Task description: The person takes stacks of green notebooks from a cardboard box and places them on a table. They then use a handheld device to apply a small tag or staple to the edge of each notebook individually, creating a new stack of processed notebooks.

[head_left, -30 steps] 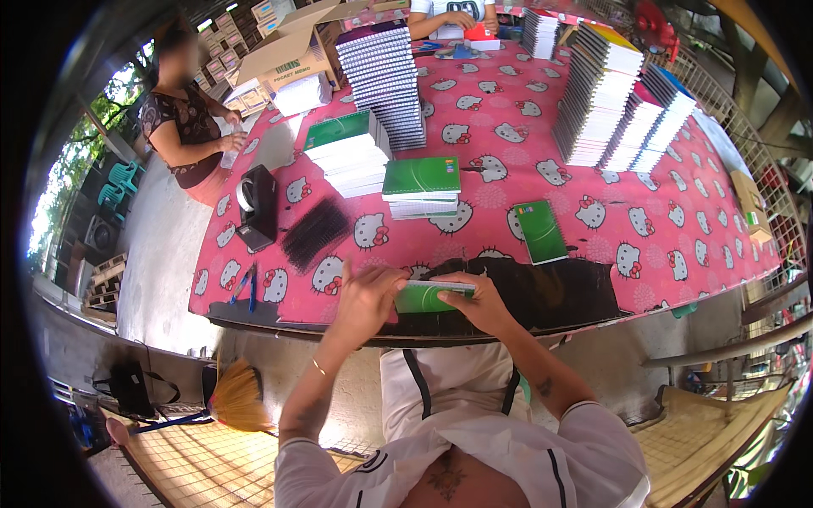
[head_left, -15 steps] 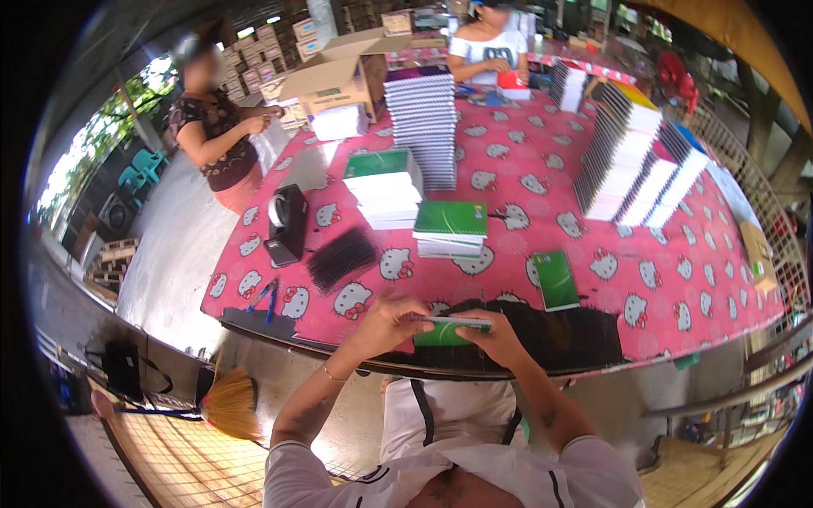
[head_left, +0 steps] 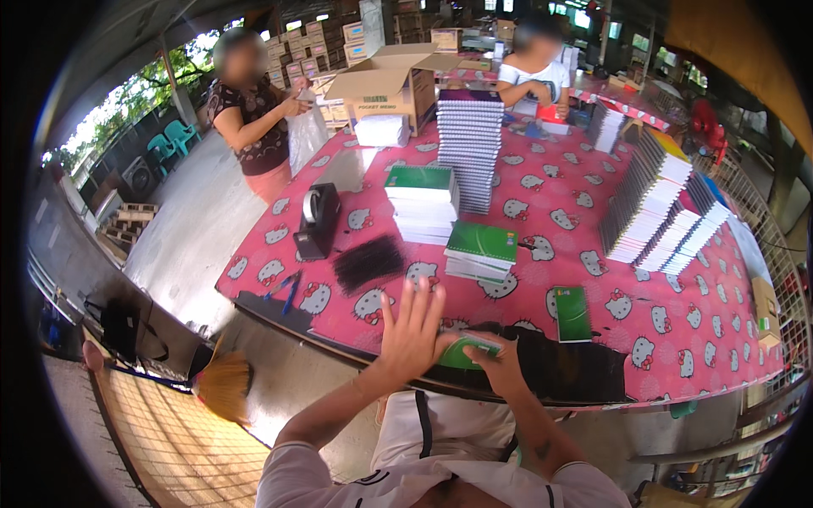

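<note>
My left hand (head_left: 410, 332) is open, its fingers stretched out and spread just above the table's near edge. My right hand (head_left: 501, 369) grips a small green notebook (head_left: 458, 352) by its right side, over a black patch of the tabletop. Another green notebook (head_left: 573, 314) lies flat farther to the right. Beyond my hands sits a short stack of green spiral notebooks (head_left: 482, 244), with a taller green-covered stack (head_left: 421, 182) behind it. A heap of black binding coils (head_left: 368, 263) lies left of these stacks.
A black tape dispenser (head_left: 318, 222) and blue pens (head_left: 289, 292) lie on the left of the pink table (head_left: 542, 275). Tall notebook stacks (head_left: 471, 152) rise behind, others (head_left: 648, 199) at right. Two co-workers stand across the table, near an open carton (head_left: 381, 89).
My left hand has let go of the green notebook and spread its fingers. My right hand keeps hold of it. The whole view has shifted, and the co-worker on the left has raised a hand.
</note>
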### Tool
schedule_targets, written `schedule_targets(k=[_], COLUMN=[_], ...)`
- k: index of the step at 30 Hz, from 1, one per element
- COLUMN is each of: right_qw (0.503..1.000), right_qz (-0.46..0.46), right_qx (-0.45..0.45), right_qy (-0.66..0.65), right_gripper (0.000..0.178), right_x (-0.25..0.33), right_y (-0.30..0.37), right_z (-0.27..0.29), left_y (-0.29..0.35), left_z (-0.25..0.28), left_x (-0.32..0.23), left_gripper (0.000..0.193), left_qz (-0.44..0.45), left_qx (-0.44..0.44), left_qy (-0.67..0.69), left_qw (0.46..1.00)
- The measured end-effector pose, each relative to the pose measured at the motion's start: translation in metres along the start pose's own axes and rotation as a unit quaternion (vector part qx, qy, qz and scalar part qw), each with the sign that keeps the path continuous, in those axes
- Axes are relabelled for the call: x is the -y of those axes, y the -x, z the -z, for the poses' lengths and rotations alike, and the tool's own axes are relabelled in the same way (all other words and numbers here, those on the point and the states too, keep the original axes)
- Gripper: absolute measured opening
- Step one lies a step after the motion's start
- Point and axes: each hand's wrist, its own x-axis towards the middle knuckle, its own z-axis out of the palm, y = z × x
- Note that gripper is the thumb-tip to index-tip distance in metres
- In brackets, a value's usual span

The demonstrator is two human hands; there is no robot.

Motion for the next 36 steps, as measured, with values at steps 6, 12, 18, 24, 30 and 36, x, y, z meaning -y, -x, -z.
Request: schedule_targets(k=[6, 12, 18, 24, 30, 36], right_qw=[0.990, 0.997, 0.987, 0.979, 0.982, 0.978], right_qz=[0.048, 0.053, 0.053, 0.085, 0.060, 0.119], right_qx=[0.036, 0.023, 0.086, 0.041, 0.069, 0.053], right_qy=[0.127, 0.050, 0.124, 0.178, 0.163, 0.165], right_gripper=[0.028, 0.029, 0.031, 0.033, 0.033, 0.034], right_x=[0.021, 0.015, -0.015, -0.026, -0.028, -0.022], right_y=[0.000, -0.010, -0.007, -0.010, -0.013, -0.014], right_z=[0.007, 0.010, 0.012, 0.008, 0.020, 0.013], left_y=[0.029, 0.057, -0.002, 0.064, -0.006, 0.033], left_z=[-0.001, -0.029, -0.011, -0.040, -0.023, -0.031], left_x=[-0.022, -0.030, 0.008, -0.039, -0.032, -0.043], left_gripper=[0.091, 0.079, 0.042, 0.081, 0.096, 0.089], left_qz=[-0.059, -0.097, -0.120, -0.060, -0.064, -0.099], left_qx=[0.112, -0.010, -0.008, 0.034, 0.031, 0.071], left_qy=[0.029, 0.124, 0.216, 0.119, 0.043, 0.081], left_qw=[0.991, 0.988, 0.969, 0.990, 0.997, 0.989])
